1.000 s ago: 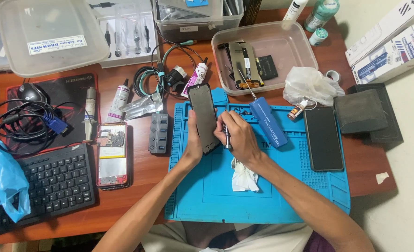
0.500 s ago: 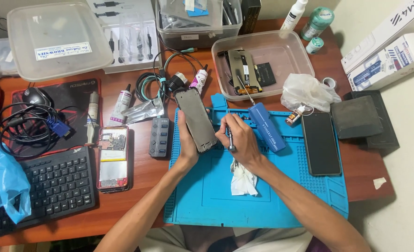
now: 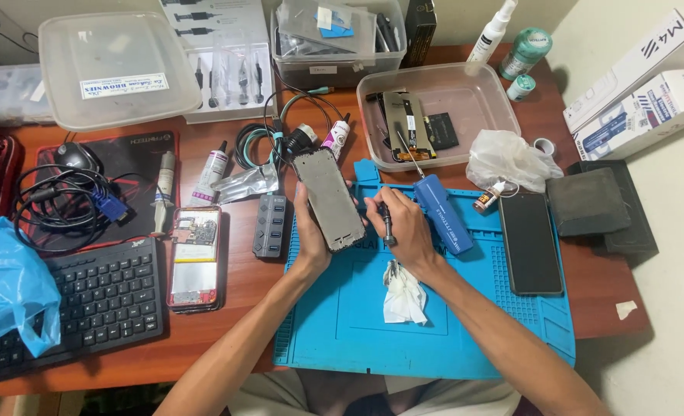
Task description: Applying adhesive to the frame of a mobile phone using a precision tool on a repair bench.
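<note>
So here's the bench. The left hand (image 3: 311,239) has its fingers wrapped around the edges of a dark, slim phone frame with a grey metal inner side (image 3: 329,199), holding it tilted up just above the top-left corner of the blue silicone repair mat (image 3: 434,331). The right hand (image 3: 404,231) has its fingers pinched tight around a small dark pen-shaped tool (image 3: 387,225), tip pointing down, right beside the frame's lower edge.

As for progress, I'd say it's mid-teardown or mid-cleaning. The frame looks stripped, and an opened phone with its board and battery showing (image 3: 194,258) lies on the wooden desk to the left of a grey multi-port hub (image 3: 270,226). A crumpled white wipe (image 3: 404,296) sits on the mat just under the right wrist. A blue electric screwdriver (image 3: 442,212) lies on the mat beside the right hand, and a black screen panel (image 3: 531,243) rests face up farther right. More loose parts sit in the clear plastic tray (image 3: 496,100) behind the mat. Nothing looks reassembled yet, so plenty seems left. Can't tell exactly what the tool is touching.
</note>
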